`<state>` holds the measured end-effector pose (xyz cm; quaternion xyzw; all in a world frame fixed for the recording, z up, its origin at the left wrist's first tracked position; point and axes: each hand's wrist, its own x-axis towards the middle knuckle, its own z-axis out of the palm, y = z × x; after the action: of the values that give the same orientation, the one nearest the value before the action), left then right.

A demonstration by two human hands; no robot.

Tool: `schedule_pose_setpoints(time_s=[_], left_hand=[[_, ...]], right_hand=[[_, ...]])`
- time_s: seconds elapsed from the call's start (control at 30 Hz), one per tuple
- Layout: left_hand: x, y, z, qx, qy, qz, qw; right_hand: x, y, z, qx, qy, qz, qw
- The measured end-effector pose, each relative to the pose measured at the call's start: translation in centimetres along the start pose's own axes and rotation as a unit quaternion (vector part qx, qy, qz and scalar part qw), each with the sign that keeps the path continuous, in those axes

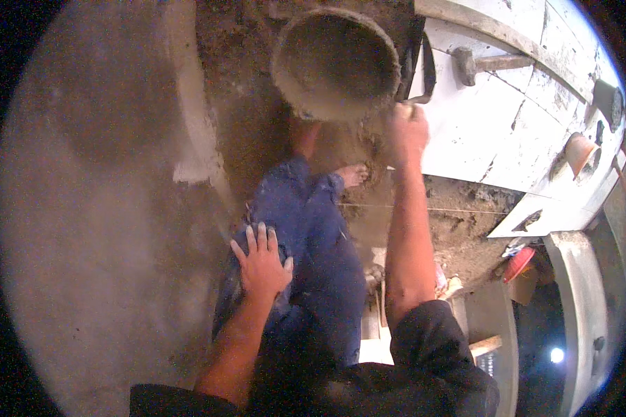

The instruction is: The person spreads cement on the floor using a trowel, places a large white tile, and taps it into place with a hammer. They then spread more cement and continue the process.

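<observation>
My left hand [261, 264] rests spread on the thigh of my blue, dust-marked trousers [292, 208]. My right hand [410, 132] is closed, slightly blurred, around the handle of a dark trowel [428, 73] at the right side of a mortar-crusted round bucket [335, 66]. The bucket has grey mix inside and stands on dirty ground above my bare foot [351, 175]. White tiles [487, 132] lie just right of my right hand. A hammer or mallet [466, 66] with a light handle lies on them.
A long straightedge bar [508, 38] lies across the tiles at upper right, near a terracotta-coloured container [579, 154]. A taut string [452, 209] crosses the rough mortar. A red object [518, 264] and concrete ledges [574, 299] are at lower right. A grey plastered surface [97, 208] fills the left.
</observation>
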<state>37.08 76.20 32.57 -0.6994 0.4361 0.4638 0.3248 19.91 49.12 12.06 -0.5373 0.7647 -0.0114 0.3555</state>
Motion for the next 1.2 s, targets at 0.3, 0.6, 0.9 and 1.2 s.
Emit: schedule_pose_setpoints(time_s=[0.3, 0.6, 0.9, 1.2], left_hand=[[-0.2, -0.3, -1.0, -0.001, -0.028, -0.018, 0.999], [-0.7, -0.9, -0.9, -0.034, -0.026, -0.030, 0.999], [-1.0, -0.6, 0.3, -0.055, -0.004, -0.036, 0.998], [-1.0, -0.9, 0.7, -0.060, 0.003, -0.034, 0.998]], right_hand=[[7.0, -3.6, -13.2, -0.504, -0.050, -0.331, 0.796], [9.6, -9.0, -13.1, -0.610, -0.143, -0.394, 0.672], [5.2, -2.6, -10.8, -0.606, -0.210, -0.298, 0.707], [4.2, -4.7, -10.7, -0.580, -0.278, -0.275, 0.715]])
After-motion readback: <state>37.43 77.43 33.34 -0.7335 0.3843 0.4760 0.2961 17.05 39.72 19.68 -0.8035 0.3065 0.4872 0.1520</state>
